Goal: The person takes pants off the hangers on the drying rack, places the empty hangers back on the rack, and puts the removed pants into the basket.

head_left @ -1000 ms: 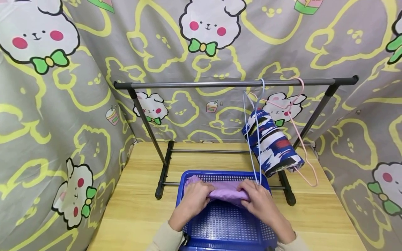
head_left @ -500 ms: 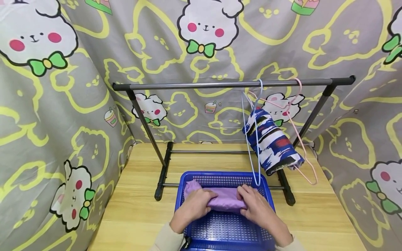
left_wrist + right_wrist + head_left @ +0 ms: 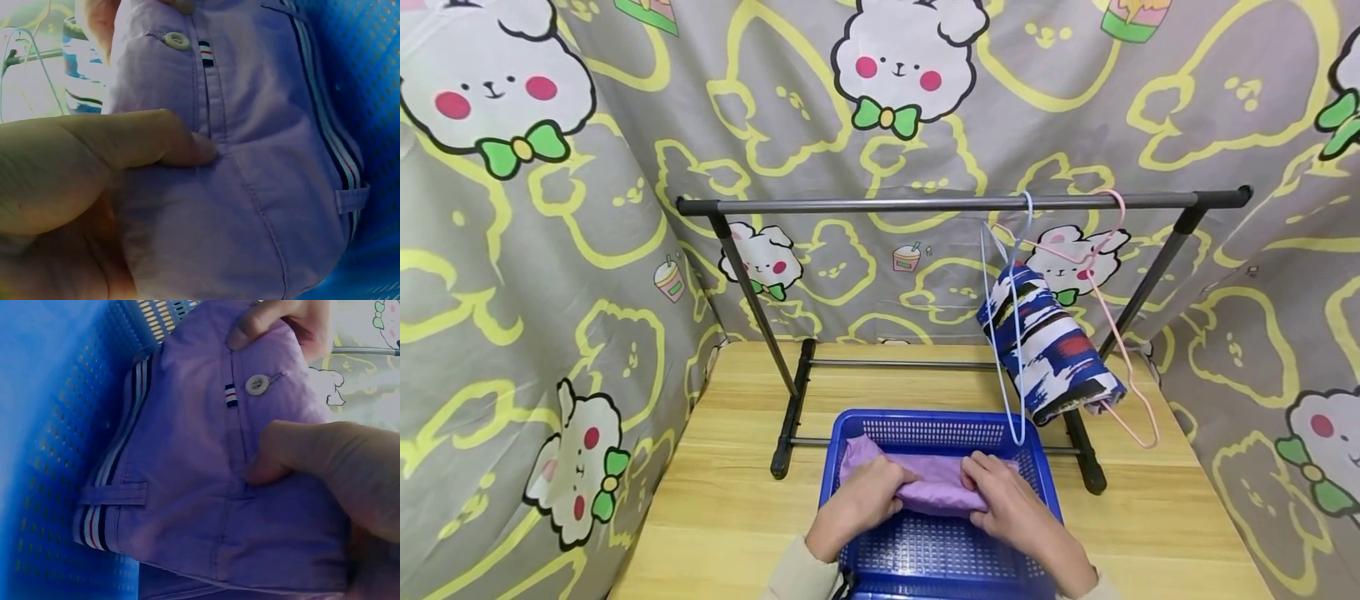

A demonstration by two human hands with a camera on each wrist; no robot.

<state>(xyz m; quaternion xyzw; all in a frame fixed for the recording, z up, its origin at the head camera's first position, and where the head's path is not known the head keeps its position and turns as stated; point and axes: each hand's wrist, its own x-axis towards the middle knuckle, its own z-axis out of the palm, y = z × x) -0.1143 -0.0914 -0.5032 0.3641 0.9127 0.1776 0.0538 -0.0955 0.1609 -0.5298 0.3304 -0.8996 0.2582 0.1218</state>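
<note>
Purple pants [image 3: 943,483] lie bunched inside a blue plastic basket [image 3: 925,415], held from both sides. My left hand [image 3: 868,493] grips them on the left, its thumb [image 3: 181,140] pressed on top beside a pocket seam. On the right, my right hand [image 3: 1003,497] pinches the cloth, thumb [image 3: 281,453] above and the other fingers hidden underneath. The wrist views show a buttoned pocket, a small striped tab and a striped waistband [image 3: 119,462] with a belt loop [image 3: 115,494]. The waistband side faces the basket wall.
Behind the basket stands a dark metal rack [image 3: 865,204] on a wooden table [image 3: 722,517]. A light blue hanger [image 3: 1019,333] and a pink hanger [image 3: 1112,321] hang from its bar at the right. A rolled blue, white and red patterned cloth [image 3: 1048,346] hangs there too.
Both hands have lowered the pants a little toward the near side of the basket, and more of their top side shows. The hangers and rack stay put.
</note>
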